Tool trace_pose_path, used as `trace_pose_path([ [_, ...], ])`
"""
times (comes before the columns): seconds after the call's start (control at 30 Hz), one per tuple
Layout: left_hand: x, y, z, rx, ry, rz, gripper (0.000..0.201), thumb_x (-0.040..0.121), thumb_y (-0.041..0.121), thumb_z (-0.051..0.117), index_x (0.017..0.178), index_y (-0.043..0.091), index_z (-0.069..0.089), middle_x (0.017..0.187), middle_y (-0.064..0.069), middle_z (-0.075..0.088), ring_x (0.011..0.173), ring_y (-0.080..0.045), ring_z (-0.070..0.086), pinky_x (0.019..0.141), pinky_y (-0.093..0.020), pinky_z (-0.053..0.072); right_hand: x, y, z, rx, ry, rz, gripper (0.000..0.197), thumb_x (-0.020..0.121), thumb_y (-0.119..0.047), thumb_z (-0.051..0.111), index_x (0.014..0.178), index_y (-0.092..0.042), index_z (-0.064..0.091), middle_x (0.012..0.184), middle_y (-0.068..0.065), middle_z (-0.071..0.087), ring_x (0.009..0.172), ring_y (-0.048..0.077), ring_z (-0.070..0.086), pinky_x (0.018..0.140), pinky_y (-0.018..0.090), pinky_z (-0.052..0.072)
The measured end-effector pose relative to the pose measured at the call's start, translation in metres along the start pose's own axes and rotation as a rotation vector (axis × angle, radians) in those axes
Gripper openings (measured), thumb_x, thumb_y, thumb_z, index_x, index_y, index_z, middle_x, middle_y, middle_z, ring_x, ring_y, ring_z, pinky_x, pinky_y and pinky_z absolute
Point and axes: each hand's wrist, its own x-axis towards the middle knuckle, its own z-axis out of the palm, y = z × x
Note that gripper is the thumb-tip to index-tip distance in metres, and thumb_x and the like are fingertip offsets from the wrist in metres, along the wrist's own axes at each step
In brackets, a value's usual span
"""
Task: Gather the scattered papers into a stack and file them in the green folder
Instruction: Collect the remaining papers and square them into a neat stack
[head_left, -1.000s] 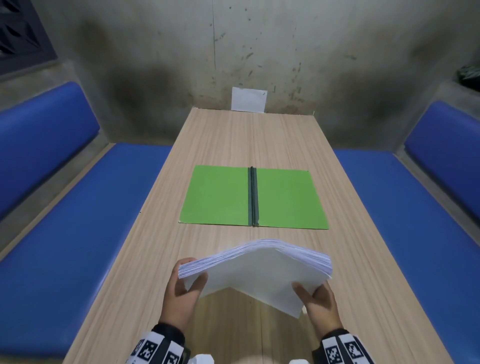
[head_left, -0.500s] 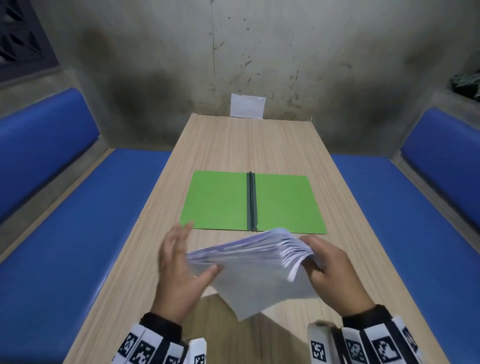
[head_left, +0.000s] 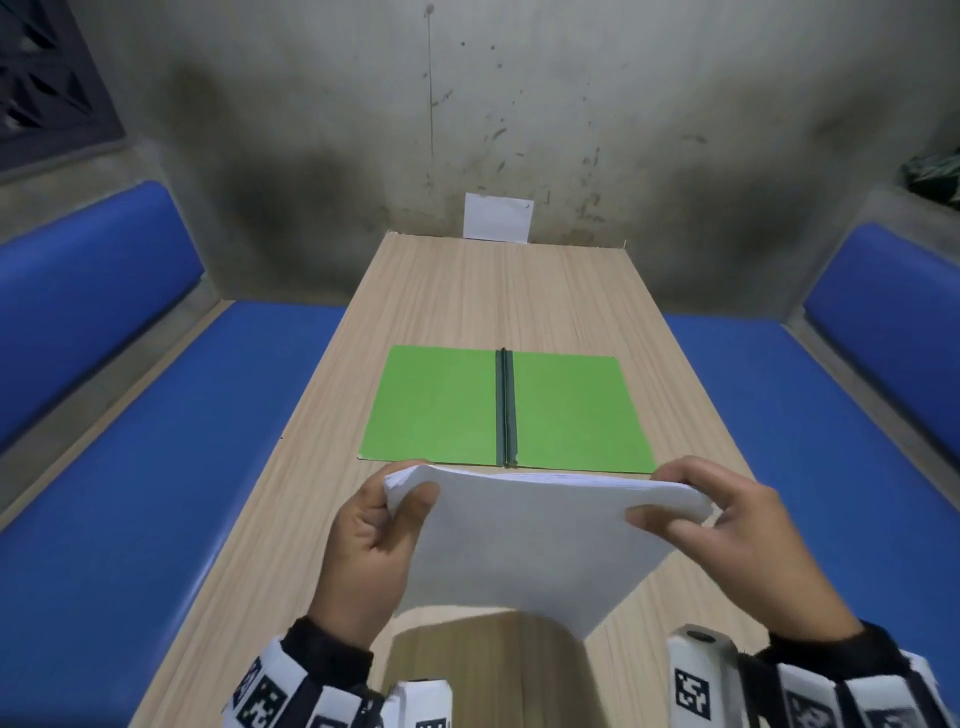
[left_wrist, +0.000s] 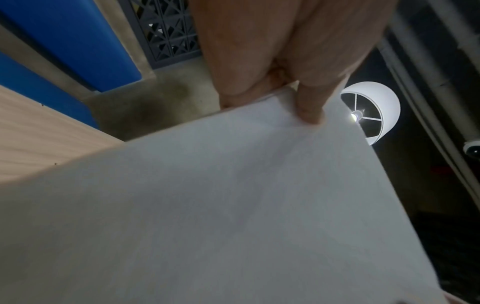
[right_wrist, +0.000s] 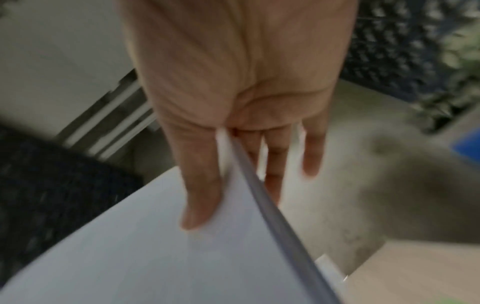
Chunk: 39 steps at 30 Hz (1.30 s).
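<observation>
A thick stack of white papers stands almost upright above the near part of the wooden table, its lower edge hanging over the tabletop. My left hand pinches its upper left corner, thumb on the near face. My right hand pinches the upper right corner the same way. The left wrist view is filled by the paper stack under my thumb, and the right wrist view shows the paper stack clamped between thumb and fingers. The green folder lies open and flat just beyond the stack, dark spine in the middle.
A single white sheet leans against the stained concrete wall at the table's far end. Blue padded benches run along both long sides of the table.
The stack has been turned from a loose, bowed bundle to a squared, nearly upright one. Both hands shifted to its top corners, and the stack sits nearer the folder's front edge.
</observation>
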Motion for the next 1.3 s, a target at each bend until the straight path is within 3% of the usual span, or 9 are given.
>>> trace_pose_path([
  [0.1, -0.001, 0.010, -0.004, -0.008, -0.027, 0.039, 0.004, 0.083, 0.027, 0.065, 0.080, 0.026, 0.067, 0.077, 0.014, 0.069, 0.074, 0.003, 0.061, 0.068, -0.008, 0.047, -0.003, 0.001, 0.002, 0.483, -0.008, 0.020, 0.023, 0.066, 0.005, 0.073, 0.059, -0.013, 0.061, 0.061, -0.008, 0.063, 0.056, 0.000, 0.054, 0.052, 0.007, 0.041],
  [0.2, -0.006, -0.002, -0.010, -0.027, -0.048, -0.048, 0.022, 0.079, 0.012, 0.059, 0.073, 0.032, 0.069, 0.071, 0.017, 0.069, 0.067, 0.005, 0.060, 0.062, -0.008, 0.047, -0.007, 0.016, 0.026, 0.693, -0.019, 0.090, 0.017, 0.057, -0.005, 0.072, 0.057, -0.020, 0.063, 0.066, -0.006, 0.067, 0.061, 0.005, 0.060, 0.055, 0.012, 0.047],
  [0.3, -0.014, -0.025, -0.014, -0.025, -0.087, -0.227, 0.014, 0.064, 0.024, 0.078, 0.075, 0.030, 0.073, 0.075, 0.010, 0.074, 0.067, -0.001, 0.064, 0.059, -0.011, 0.049, -0.011, 0.047, 0.056, 0.688, -0.103, 0.225, 0.023, 0.053, -0.016, 0.086, 0.069, -0.018, 0.069, 0.072, -0.002, 0.072, 0.067, 0.010, 0.065, 0.058, 0.017, 0.051],
  [0.4, -0.020, -0.052, -0.017, -0.026, -0.125, -0.414, 0.035, 0.043, 0.037, 0.076, 0.077, 0.026, 0.075, 0.079, 0.003, 0.077, 0.069, -0.007, 0.070, 0.057, -0.018, 0.054, -0.015, 0.069, 0.078, 0.667, -0.158, 0.351, 0.025, 0.061, -0.008, 0.078, 0.085, -0.015, 0.072, 0.087, 0.005, 0.077, 0.080, 0.015, 0.070, 0.065, 0.025, 0.056],
  [0.53, -0.022, -0.078, -0.019, -0.010, -0.141, -0.552, 0.030, 0.052, 0.019, 0.079, 0.081, 0.020, 0.074, 0.081, 0.002, 0.077, 0.072, -0.008, 0.071, 0.059, -0.020, 0.056, -0.015, 0.093, 0.098, 0.664, -0.176, 0.435, 0.028, 0.060, -0.007, 0.077, 0.085, -0.018, 0.072, 0.089, 0.005, 0.076, 0.081, 0.013, 0.070, 0.074, 0.033, 0.057],
  [0.67, -0.023, -0.099, -0.022, 0.067, -0.157, -0.641, 0.019, 0.064, 0.005, 0.078, 0.078, 0.018, 0.073, 0.078, 0.004, 0.077, 0.073, -0.006, 0.070, 0.058, -0.019, 0.054, -0.017, 0.114, 0.115, 0.592, -0.230, 0.502, 0.022, 0.064, 0.000, 0.076, 0.077, -0.015, 0.067, 0.065, -0.005, 0.072, 0.066, 0.012, 0.065, 0.056, 0.020, 0.052],
  [0.97, -0.016, -0.088, -0.020, 0.134, -0.122, -0.613, 0.032, 0.053, 0.010, 0.077, 0.085, 0.010, 0.069, 0.076, -0.003, 0.073, 0.075, -0.015, 0.067, 0.056, -0.019, 0.053, -0.016, 0.109, 0.109, 0.675, -0.155, 0.495, 0.038, 0.056, -0.010, 0.074, 0.092, 0.000, 0.066, 0.078, 0.005, 0.073, 0.077, 0.021, 0.067, 0.059, 0.024, 0.053],
  [1.17, 0.001, -0.048, -0.008, -0.013, -0.094, -0.436, 0.043, 0.040, 0.025, 0.082, 0.081, 0.021, 0.072, 0.079, 0.002, 0.077, 0.068, -0.007, 0.070, 0.057, -0.019, 0.055, -0.001, 0.061, 0.080, 0.795, -0.054, 0.291, 0.035, 0.064, -0.007, 0.080, 0.097, -0.006, 0.068, 0.088, 0.008, 0.076, 0.078, 0.016, 0.072, 0.061, 0.020, 0.054],
  [1.3, 0.005, -0.045, -0.006, -0.047, -0.073, -0.433, 0.042, 0.039, 0.032, 0.079, 0.078, 0.020, 0.073, 0.077, -0.001, 0.076, 0.066, -0.010, 0.070, 0.054, -0.019, 0.055, 0.001, 0.058, 0.081, 0.749, -0.071, 0.329, 0.029, 0.068, -0.002, 0.078, 0.095, -0.011, 0.069, 0.087, 0.006, 0.077, 0.078, 0.015, 0.071, 0.061, 0.021, 0.055],
])
